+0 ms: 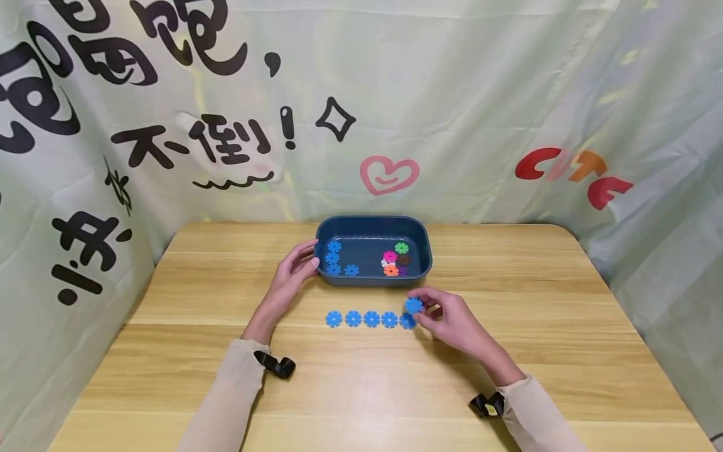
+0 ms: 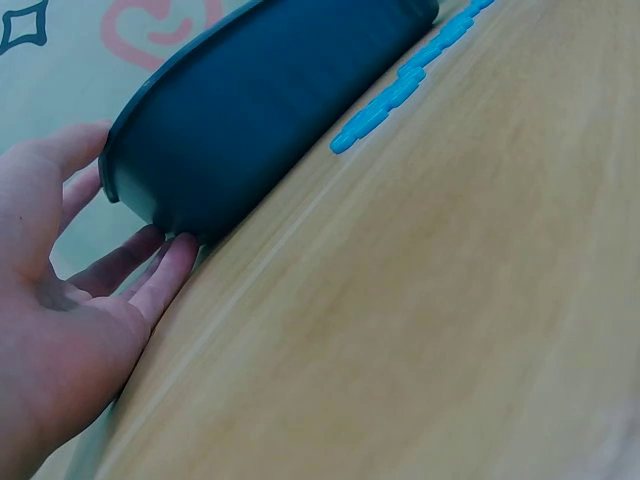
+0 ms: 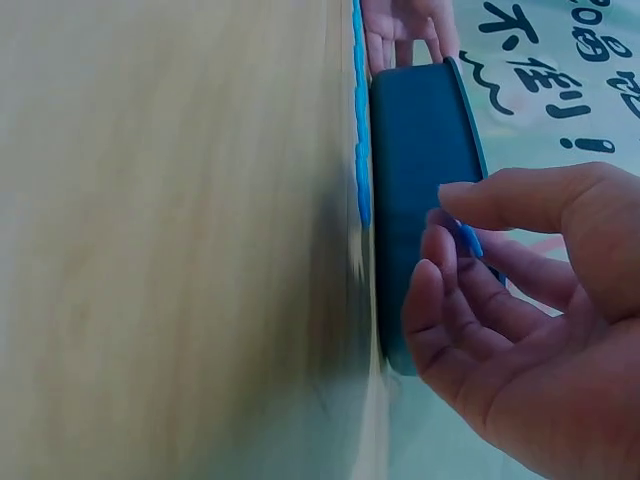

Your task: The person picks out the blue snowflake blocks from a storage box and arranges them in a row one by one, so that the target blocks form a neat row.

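Observation:
My right hand [image 1: 452,317] pinches a blue notched plastic disc [image 1: 414,306] between thumb and fingertips, raised over the right end of a row. That row has several flat blue discs [image 1: 371,319] laid side by side on the table; the rightmost is partly covered by the held one. In the right wrist view only the thin edge of the held disc [image 3: 470,240] shows. My left hand [image 1: 290,274] rests its fairly straight fingers against the left end of a dark blue tray [image 1: 373,282]. In the left wrist view, fingertips [image 2: 185,250] touch the tray's lower wall.
Inside the tray, several blue discs [image 1: 333,258] lie at the left, with green, pink, white, orange, brown and purple discs [image 1: 390,270] at the right. The wooden table [image 1: 361,389] ends at a printed curtain [image 1: 463,125] behind the tray. Each wrist carries a small black camera.

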A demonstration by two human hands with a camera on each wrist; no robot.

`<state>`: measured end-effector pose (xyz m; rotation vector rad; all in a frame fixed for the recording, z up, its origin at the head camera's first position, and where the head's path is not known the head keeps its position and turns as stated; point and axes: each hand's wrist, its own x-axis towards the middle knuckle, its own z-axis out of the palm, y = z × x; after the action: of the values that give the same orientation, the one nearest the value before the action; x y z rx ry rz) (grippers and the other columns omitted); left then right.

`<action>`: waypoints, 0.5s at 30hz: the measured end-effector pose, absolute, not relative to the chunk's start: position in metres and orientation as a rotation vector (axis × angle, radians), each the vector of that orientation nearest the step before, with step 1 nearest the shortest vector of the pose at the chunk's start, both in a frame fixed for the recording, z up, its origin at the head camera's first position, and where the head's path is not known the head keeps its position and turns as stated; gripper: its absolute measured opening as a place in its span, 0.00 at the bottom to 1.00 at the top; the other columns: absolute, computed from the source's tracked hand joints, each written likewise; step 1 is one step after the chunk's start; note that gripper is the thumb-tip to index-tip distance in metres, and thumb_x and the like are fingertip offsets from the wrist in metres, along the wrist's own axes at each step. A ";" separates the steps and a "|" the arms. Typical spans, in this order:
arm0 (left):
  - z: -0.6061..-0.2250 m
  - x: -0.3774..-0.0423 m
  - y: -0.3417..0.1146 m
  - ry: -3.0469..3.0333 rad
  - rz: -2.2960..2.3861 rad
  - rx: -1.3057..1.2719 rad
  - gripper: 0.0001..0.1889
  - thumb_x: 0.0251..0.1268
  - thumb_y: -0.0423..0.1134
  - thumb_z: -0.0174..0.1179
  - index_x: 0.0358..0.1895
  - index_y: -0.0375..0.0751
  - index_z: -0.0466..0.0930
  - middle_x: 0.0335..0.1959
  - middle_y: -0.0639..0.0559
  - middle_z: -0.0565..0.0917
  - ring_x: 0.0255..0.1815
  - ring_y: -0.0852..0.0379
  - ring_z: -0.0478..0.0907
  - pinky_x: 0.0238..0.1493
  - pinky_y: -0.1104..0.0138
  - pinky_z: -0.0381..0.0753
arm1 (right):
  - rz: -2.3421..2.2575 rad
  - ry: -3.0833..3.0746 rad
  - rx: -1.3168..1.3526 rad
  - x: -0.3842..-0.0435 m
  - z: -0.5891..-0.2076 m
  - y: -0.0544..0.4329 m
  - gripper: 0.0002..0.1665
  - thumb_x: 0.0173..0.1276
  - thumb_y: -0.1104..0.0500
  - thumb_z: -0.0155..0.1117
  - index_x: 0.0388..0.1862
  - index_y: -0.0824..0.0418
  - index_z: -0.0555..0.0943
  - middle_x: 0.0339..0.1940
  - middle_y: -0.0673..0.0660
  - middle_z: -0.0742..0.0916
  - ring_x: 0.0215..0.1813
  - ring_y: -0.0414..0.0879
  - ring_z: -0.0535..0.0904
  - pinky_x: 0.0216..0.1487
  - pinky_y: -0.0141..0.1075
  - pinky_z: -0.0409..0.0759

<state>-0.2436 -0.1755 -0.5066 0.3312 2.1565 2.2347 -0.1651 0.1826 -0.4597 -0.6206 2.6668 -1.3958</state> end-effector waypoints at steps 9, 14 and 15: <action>-0.506 -0.244 -0.175 2.145 2.242 0.324 0.27 0.76 0.45 0.60 0.74 0.46 0.69 0.72 0.41 0.69 0.70 0.42 0.70 0.59 0.63 0.82 | -1.242 2.634 -0.606 -0.167 -0.462 0.192 0.20 0.64 0.73 0.70 0.55 0.66 0.82 0.37 0.52 0.84 0.37 0.47 0.79 0.37 0.33 0.84; -0.506 -0.244 -0.175 2.163 2.228 0.309 0.27 0.76 0.46 0.60 0.74 0.47 0.69 0.71 0.43 0.69 0.70 0.44 0.70 0.58 0.64 0.82 | -1.176 2.624 -0.603 -0.169 -0.460 0.196 0.19 0.65 0.72 0.70 0.55 0.65 0.82 0.37 0.53 0.84 0.36 0.46 0.77 0.37 0.33 0.83; -0.506 -0.244 -0.175 2.165 2.226 0.307 0.27 0.76 0.46 0.60 0.74 0.48 0.70 0.71 0.43 0.69 0.70 0.44 0.70 0.58 0.64 0.82 | -1.170 2.621 -0.605 -0.169 -0.460 0.197 0.19 0.65 0.72 0.70 0.54 0.65 0.82 0.38 0.53 0.84 0.36 0.46 0.77 0.37 0.33 0.83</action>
<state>-0.2438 -0.1752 -0.5057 0.3074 2.1654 2.2259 -0.1688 0.1970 -0.4596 -0.6051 2.6211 -1.1698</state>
